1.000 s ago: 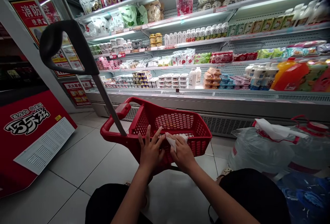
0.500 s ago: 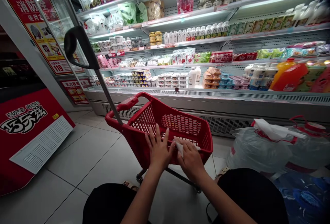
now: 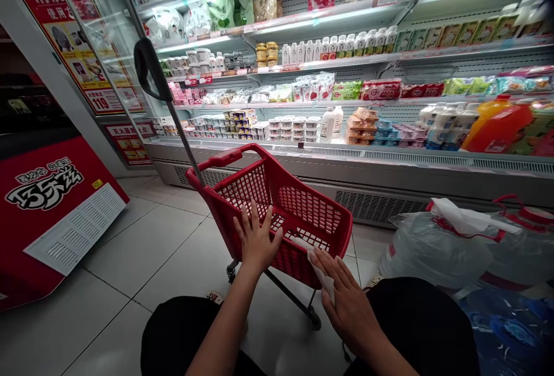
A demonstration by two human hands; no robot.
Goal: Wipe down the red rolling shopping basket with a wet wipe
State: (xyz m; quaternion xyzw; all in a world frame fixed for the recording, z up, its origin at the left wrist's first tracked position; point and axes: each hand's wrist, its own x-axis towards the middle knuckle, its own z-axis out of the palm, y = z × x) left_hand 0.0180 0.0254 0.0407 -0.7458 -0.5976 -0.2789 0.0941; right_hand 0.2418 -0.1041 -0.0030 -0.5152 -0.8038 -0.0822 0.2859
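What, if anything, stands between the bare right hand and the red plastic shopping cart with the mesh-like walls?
Only a crumpled white tissue, lying along the inner side of the right hand at the near side of the red plastic shopping cart. Nothing else visible is in between.

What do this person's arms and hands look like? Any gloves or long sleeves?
No gloves: the left hand and right hand are both bare. The forearms are bare too, with no sleeves in view. I see no watch, bracelet or rings.
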